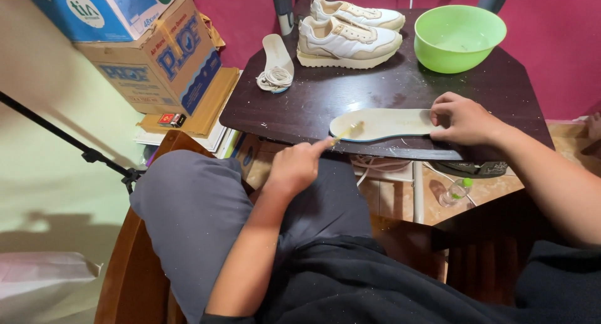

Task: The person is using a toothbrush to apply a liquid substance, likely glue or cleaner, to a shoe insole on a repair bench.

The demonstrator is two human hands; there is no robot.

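My left hand (294,167) grips a brush (346,133) on the insole (382,123); my right hand (466,118) pins it flat, fingers down. The green bowl (460,39) holds whitish liquid.

The dark wooden table (400,89) is carrying a pair of white-and-beige sneakers (348,33) and a green bowl (459,37) along its far side. A pale insole (382,123) is lying flat at the near edge, and a second insole (277,53) with coiled laces (275,80) is resting at the left edge.
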